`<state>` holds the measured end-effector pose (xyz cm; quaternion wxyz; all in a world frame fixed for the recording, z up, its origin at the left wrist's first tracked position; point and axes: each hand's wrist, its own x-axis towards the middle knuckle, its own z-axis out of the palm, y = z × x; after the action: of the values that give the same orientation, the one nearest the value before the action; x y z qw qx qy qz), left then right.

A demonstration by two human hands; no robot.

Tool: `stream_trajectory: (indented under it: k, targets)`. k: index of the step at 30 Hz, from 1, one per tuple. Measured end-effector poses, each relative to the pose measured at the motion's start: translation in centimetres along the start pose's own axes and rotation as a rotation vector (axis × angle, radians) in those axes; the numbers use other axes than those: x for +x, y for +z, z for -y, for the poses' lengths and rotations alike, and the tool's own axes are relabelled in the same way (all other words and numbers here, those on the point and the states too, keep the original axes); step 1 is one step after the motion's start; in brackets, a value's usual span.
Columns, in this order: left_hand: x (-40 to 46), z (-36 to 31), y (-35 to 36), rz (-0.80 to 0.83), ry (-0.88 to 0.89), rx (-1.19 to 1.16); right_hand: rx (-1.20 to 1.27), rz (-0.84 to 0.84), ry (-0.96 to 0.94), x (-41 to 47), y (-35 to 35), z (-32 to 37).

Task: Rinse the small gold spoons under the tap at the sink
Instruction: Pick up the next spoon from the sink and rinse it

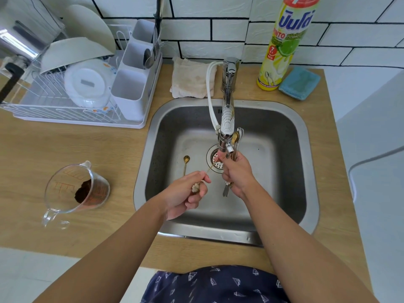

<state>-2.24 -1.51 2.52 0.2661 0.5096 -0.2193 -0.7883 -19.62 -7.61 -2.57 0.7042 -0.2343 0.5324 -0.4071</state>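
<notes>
Both hands were over the square stainless steel sink [288, 132], whose brushed basin had rounded corners and a round perforated drain strainer [216, 161] at centre. The right hand [237, 171] was clenched around a bundle of thin metal spoons [237, 136], held upright directly beneath the outlet of the chrome tap [228, 99]; silver and gold bowls showed above the fist, handle ends protruded below it. The left hand [188, 192] was curled, thumb and forefinger pinching the slim handle of one gold spoon [211, 168], which angled up toward the drain; a small pale, crumpled lump sat in the palm, material could not be determined. Whether water was running could not be determined. A second gold spoon [185, 164] lay loose on the basin floor, left of the strainer, bowl away from the person. A white hose [209, 95] looped beside the tap. On the wood-grain counter [65, 149]: a clear glass measuring jug [76, 189] tipped on its side with dark brown grounds inside, left of the sink; a white wire dish rack [72, 84] holding pale bowls and plates; a folded, stained beige cloth [190, 78] behind the sink; a tall yellow dish soap bottle [284, 42]; a blue textured sponge [299, 83] beside the bottle.
</notes>
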Motion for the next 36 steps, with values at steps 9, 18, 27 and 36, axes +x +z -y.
stream_trajectory:
  k: [9,18,27,36]
  targets:
    - [1.3,-0.6,0.7,-0.135,0.055,0.426,-0.184,0.112,0.023,-0.9,0.3,-0.3]
    - [6.5,-3.0,3.7,-0.412,0.248,0.189,0.249,-0.043,-0.035,-0.6,-0.8,1.7]
    - [8.5,-2.9,4.7,-0.380,0.183,0.161,0.223,-0.156,-0.026,-0.3,-2.5,2.6]
    - [8.1,-2.6,3.7,-0.166,0.109,-0.149,0.269,-0.143,-0.064,-0.3,-2.5,2.7]
